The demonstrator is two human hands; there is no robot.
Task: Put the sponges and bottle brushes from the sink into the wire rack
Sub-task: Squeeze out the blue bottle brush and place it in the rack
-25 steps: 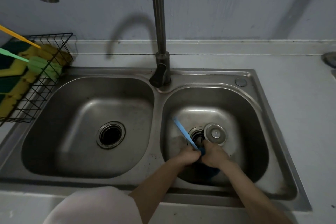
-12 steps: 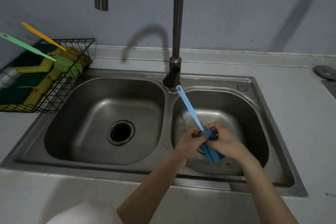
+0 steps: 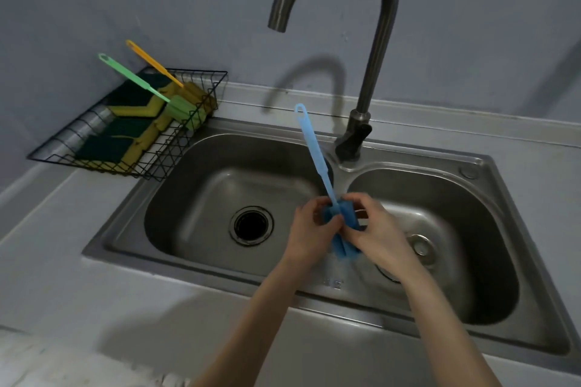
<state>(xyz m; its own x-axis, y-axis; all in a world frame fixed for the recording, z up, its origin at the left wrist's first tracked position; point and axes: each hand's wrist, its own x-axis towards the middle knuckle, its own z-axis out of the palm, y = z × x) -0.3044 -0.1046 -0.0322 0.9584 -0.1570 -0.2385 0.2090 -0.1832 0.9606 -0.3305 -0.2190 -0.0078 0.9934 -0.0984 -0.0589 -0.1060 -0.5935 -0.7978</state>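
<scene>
A blue bottle brush (image 3: 316, 154) stands handle-up over the divider of the steel double sink (image 3: 125, 214). My left hand (image 3: 309, 229) and my right hand (image 3: 374, 229) both grip its blue sponge head from either side. The black wire rack (image 3: 176, 151) sits on the counter at the back left. It holds several green-and-yellow sponges (image 3: 125, 126), a green bottle brush (image 3: 135, 78) and an orange bottle brush (image 3: 154, 63) whose handles stick out up-left.
The tall curved faucet (image 3: 374, 72) rises behind the divider, just right of the brush handle. A round drain stopper (image 3: 419, 247) lies in the right basin. The left basin shows an open drain (image 3: 251, 225). Grey counter surrounds the sink.
Both hands have lifted the blue brush out of the right basin and carried it left to the divider. The handle now points up toward the faucet.
</scene>
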